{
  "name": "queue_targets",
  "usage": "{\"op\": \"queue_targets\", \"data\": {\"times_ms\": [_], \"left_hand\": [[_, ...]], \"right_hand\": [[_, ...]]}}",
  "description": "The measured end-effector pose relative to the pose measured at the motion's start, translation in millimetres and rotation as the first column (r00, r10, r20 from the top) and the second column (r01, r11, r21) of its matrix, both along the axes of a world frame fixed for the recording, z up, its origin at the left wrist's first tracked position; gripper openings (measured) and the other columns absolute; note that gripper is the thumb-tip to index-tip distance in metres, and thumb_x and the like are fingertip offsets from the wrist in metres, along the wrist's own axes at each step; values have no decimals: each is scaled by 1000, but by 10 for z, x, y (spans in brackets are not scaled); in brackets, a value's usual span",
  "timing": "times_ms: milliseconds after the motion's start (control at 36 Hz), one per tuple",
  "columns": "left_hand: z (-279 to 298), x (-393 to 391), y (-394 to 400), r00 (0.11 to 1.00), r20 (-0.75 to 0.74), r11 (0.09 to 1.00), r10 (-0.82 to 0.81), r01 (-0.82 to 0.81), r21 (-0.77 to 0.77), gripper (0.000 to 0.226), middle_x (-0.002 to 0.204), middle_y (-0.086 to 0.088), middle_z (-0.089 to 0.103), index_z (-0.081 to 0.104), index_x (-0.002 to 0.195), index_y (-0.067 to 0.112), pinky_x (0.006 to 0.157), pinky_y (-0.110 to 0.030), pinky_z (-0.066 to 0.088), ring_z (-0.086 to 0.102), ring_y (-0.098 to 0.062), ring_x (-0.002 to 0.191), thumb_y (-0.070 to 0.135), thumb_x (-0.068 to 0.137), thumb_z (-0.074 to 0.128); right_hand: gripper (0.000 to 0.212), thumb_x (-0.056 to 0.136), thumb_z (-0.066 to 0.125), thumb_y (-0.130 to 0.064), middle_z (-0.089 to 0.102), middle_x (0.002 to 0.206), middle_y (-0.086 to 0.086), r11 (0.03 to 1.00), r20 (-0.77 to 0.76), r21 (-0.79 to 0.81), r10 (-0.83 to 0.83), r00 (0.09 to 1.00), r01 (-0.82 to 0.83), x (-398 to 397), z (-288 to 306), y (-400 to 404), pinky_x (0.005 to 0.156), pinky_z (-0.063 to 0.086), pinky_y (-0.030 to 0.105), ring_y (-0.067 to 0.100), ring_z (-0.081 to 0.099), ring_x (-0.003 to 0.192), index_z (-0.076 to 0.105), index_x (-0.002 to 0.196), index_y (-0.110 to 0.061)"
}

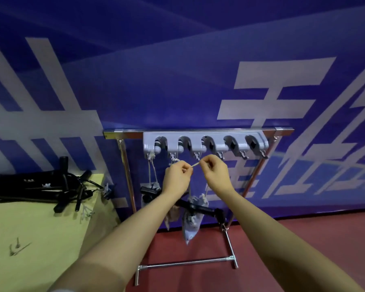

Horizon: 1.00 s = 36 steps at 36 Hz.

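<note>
A grey holder rack (204,144) with several clamp slots and small hooks is fixed to a metal stand (190,265). My left hand (177,178) and my right hand (216,172) each pinch one end of a thin pale cord (195,164), stretched between them just below the hooks. The cord runs up to the second hook (173,155). Below my hands hang small grey cloth bags (192,220) with black handled tools (200,208). One bag (152,186) hangs by its cord from the first hook at the left.
A pale green table (36,239) at the left holds a heap of black tools and cables (40,188). A blue banner wall with large white characters (261,91) stands behind the stand. The floor (303,239) is red.
</note>
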<state>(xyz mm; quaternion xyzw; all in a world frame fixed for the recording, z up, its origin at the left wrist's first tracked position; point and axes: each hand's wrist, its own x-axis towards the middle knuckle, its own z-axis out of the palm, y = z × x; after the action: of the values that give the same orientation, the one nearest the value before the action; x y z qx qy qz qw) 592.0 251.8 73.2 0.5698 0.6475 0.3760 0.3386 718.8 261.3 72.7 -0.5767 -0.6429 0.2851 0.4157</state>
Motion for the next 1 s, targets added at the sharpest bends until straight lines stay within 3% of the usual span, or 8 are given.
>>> {"op": "queue_targets", "data": {"times_ms": [111, 194, 278, 417, 500, 667, 861, 1000], "left_hand": [[42, 112, 214, 996, -29, 996, 84, -83, 26, 15, 77, -3, 66, 68, 88, 8, 67, -28, 47, 60, -18, 73, 14, 92, 56], [13, 224, 345, 991, -55, 992, 125, -124, 20, 16, 80, -8, 66, 67, 86, 7, 71, -36, 51, 62, -24, 79, 11, 93, 53], [-58, 289, 436, 982, -69, 985, 173, -174, -3, 16, 77, -4, 62, 65, 84, 8, 70, -37, 50, 62, -26, 81, 10, 93, 52], [-175, 287, 475, 985, -96, 989, 143, -147, -27, 17, 78, -6, 62, 61, 82, 11, 71, -38, 50, 62, -28, 82, 13, 95, 51], [-222, 284, 451, 986, -139, 994, 88, -96, -51, 16, 85, -11, 67, 65, 93, 8, 74, -40, 52, 62, -27, 81, 15, 96, 51], [-202, 216, 376, 986, -152, 997, 61, -68, -41, 20, 96, -13, 66, 62, 105, 8, 76, -39, 54, 62, -27, 83, 8, 94, 46], [-77, -112, 156, 984, -140, 994, 109, -106, 26, 20, 87, -5, 64, 62, 106, 9, 71, -33, 51, 62, -21, 78, 8, 95, 46], [-44, -527, -25, 977, -127, 985, 172, -169, 31, 17, 90, -6, 67, 63, 101, 12, 77, -41, 55, 66, -25, 83, 11, 94, 47]], "right_hand": [[14, 97, 50, -12, 56, 88, 5, 997, 64, 78, -25, 998, 20, 42, -64, 222, 67, 39, 26, 17, 51, 76, 61, 95, -3], [16, 98, 49, -13, 59, 96, 7, 996, 77, 63, -62, 995, 58, 63, -136, 355, 73, 47, 38, 19, 54, 81, 62, 97, -4], [19, 98, 48, -15, 61, 101, 7, 996, 95, -1, -86, 992, 87, 75, -246, 484, 75, 48, 39, 20, 55, 85, 63, 100, -5], [21, 99, 45, -22, 64, 95, 8, 994, 168, -83, -53, 984, 68, 76, -453, 563, 65, 46, 38, 22, 57, 80, 62, 99, -9], [22, 100, 45, -25, 63, 87, 4, 993, 177, -105, -38, 983, 58, 71, -512, 527, 58, 38, 33, 21, 56, 75, 62, 101, -11], [19, 99, 45, -25, 55, 100, 0, 992, 184, -78, -80, 980, 96, 42, -446, 407, 63, 36, 32, 18, 52, 80, 58, 103, -11], [17, 98, 46, -27, 60, 90, 2, 994, 156, -84, -63, 986, 76, -161, -396, 229, 56, 33, 32, 22, 55, 76, 53, 94, -13], [15, 98, 45, -28, 58, 83, 0, 994, 170, -93, 67, 983, -52, -542, -290, 95, 54, 32, 30, 20, 53, 71, 52, 94, -16]]}}
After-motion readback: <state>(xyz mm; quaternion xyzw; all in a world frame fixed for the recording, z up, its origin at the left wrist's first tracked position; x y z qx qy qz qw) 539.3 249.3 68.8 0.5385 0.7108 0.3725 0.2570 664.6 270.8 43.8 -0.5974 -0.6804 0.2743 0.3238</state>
